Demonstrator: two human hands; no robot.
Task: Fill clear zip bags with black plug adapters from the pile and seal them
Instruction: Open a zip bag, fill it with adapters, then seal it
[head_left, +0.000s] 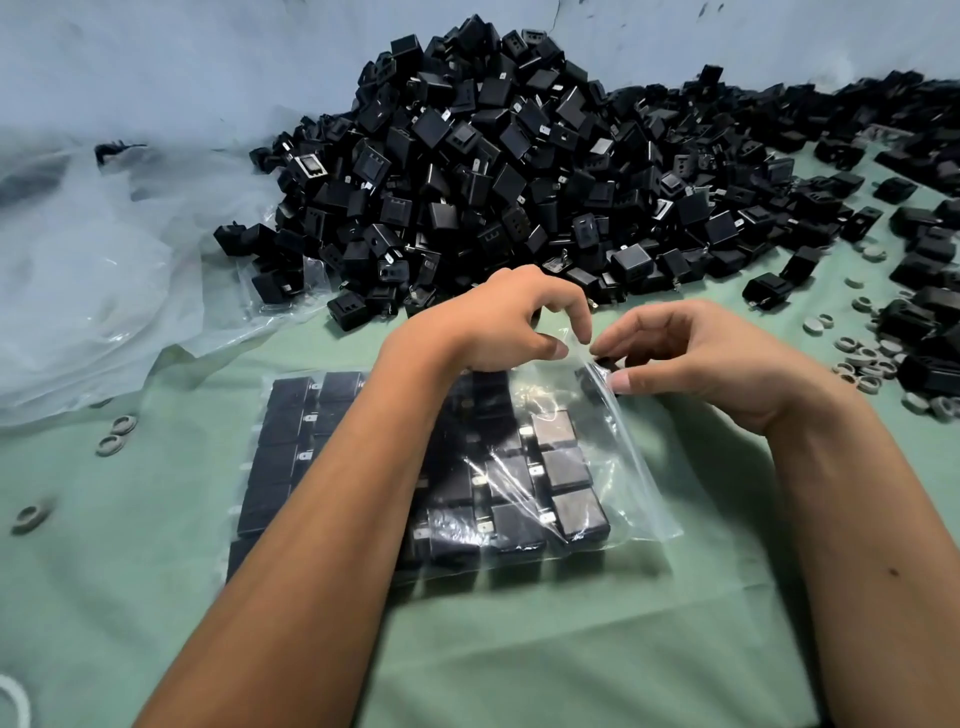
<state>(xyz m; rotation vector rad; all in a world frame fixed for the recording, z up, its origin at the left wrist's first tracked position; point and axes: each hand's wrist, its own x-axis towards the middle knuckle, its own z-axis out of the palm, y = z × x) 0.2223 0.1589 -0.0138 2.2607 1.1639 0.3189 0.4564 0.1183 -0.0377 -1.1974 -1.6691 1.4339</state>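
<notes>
**Zip bag: last adapter going in at the open mouth**

Clear plastic zip bag (613, 441) lies flat on the green cloth-covered table (519, 649), packed with rows of black plug adapters, just below both hands. Left hand (498, 322) pinches the bag's upper lip. Right hand (691, 358) pinches a small black adapter (605, 361) at the mouth. Judgement: keep the lip lifted, slide the adapter flat beside its row, then press the zip from one end. Heaped pile of loose black adapters (519, 171) sits just beyond the hands.

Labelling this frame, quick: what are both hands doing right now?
Left hand: fingers curled, pinching the zip bag at its open edge.
Right hand: pinching a black adapter at the bag's mouth.
</notes>
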